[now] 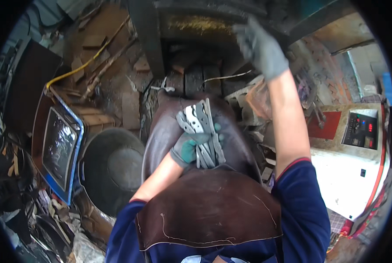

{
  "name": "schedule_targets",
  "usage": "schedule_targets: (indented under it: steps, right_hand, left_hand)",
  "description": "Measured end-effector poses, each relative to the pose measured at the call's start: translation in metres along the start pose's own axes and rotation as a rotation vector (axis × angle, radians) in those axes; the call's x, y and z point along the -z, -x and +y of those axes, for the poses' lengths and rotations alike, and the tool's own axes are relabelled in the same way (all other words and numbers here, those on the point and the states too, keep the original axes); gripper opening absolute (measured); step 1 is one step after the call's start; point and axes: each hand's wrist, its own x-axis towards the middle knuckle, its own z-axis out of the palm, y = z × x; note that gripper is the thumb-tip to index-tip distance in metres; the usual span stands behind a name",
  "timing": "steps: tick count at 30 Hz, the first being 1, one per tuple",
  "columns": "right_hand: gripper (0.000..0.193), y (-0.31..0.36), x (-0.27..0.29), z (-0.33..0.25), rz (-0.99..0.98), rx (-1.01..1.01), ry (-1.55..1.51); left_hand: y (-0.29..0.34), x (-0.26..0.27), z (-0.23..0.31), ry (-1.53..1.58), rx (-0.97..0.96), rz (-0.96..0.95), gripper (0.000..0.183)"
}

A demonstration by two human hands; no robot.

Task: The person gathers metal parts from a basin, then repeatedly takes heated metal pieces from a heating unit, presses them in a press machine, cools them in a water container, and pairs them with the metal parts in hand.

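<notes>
My left hand point(188, 148), in a grey and green glove, is wrapped round a bundle of flat metal strips point(197, 117) with holes and notched edges. The strips stand roughly upright above my lap, fanned a little apart, and green-tipped fingers show on their far side. Under them a dark brown leather apron point(209, 204) covers my chest and thighs. My right hand point(264, 50), in a grey glove, is raised at the dark metal machine point(147, 41) ahead of me. Motion smears its fingers, so whether it holds anything cannot be made out.
Yellowish grains lie on the machine's ledge point(200, 25). A dark round bucket point(112, 164) stands at my left beside a blue-edged framed panel point(62, 144). At my right is a white control box point(349, 162) with lit displays. A yellow cable point(79, 69) crosses the littered floor at the far left.
</notes>
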Motion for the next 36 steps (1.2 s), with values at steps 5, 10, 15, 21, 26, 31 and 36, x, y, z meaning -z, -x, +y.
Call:
schedule_targets:
  steps: [5, 10, 15, 21, 26, 31, 36]
  right_hand:
    - [0.041, 0.105, -0.017, 0.075, -0.238, -0.116, 0.937]
    - [0.029, 0.129, -0.006, 0.074, 0.206, -0.035, 0.567]
    - [0.020, 0.191, 0.096, 0.081, 0.510, -0.071, -0.438]
    - [0.021, 0.214, 0.129, 0.134, 0.673, 0.100, -0.684]
    - [0.025, 0.166, 0.136, 0.153, 0.817, 0.081, -0.751]
    - [0.023, 0.106, 0.164, 0.153, 0.832, 0.155, -0.870]
    - [0.023, 0.098, 0.153, 0.143, 0.629, 0.017, -1.011]
  left_hand:
    - [-0.007, -0.015, -0.004, -0.086, -0.030, 0.058, 0.056]
    - [-0.010, 0.010, -0.010, -0.171, 0.077, -0.084, 0.053]
    - [0.005, -0.003, -0.012, -0.165, -0.049, 0.098, 0.063]
    - [-0.004, -0.002, -0.015, -0.172, 0.004, 0.075, 0.066]
    - [-0.006, 0.002, -0.014, -0.161, 0.017, 0.072, 0.064]
    - [-0.009, -0.001, -0.012, -0.152, 0.020, 0.069, 0.065]
    - [-0.001, -0.005, -0.008, -0.148, -0.015, 0.102, 0.064]
